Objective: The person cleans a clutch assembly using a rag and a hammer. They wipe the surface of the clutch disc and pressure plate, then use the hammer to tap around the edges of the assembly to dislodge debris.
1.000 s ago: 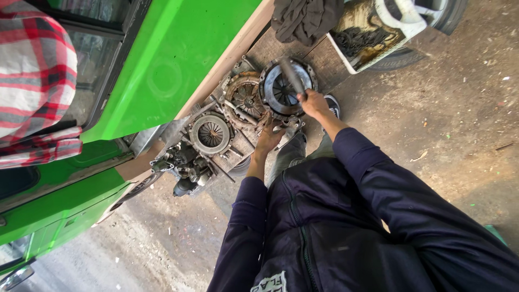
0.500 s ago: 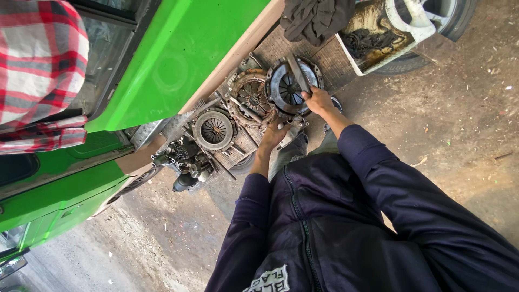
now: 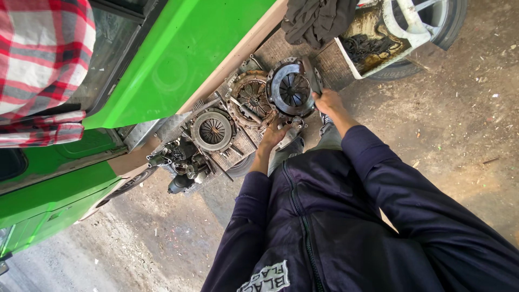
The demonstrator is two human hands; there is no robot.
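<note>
Left hand [image 3: 274, 134]: rests on the near edge of the clutch cover [image 3: 292, 89], fingers spread and bent over its rim and the metal piece just below; it steadies the part but whether the fingers are truly clamped on it I cannot tell.

Right hand [image 3: 328, 101]: at the right edge of the same cover, fingers curled shut around a dark tool handle [image 3: 312, 75] that runs up along the rim of the cover.

Clutch cover: a round dark pressure plate with radial spring fingers, lying flat on the metal worktop [image 3: 275, 46] at the far centre, between the two hands.

Clutch disc [image 3: 250, 97]: rusty, toothed ring, just left of the cover and touching or overlapping it.

Second round plate [image 3: 212, 130]: further left and nearer, lying flat by itself.

Small parts [image 3: 181, 159]: a heap of dark fittings at the left end of the worktop.

Surroundings: green vehicle body [image 3: 178, 48] at left, a dark cloth [image 3: 316, 19] at the far edge, a white tray of oily bits [image 3: 373, 40] to the far right, another person's checked sleeve [image 3: 38, 59] far left.

Progress: the parts are out and laid apart; work on the cover looks under way, not finished, and nothing appears reassembled yet.
</note>
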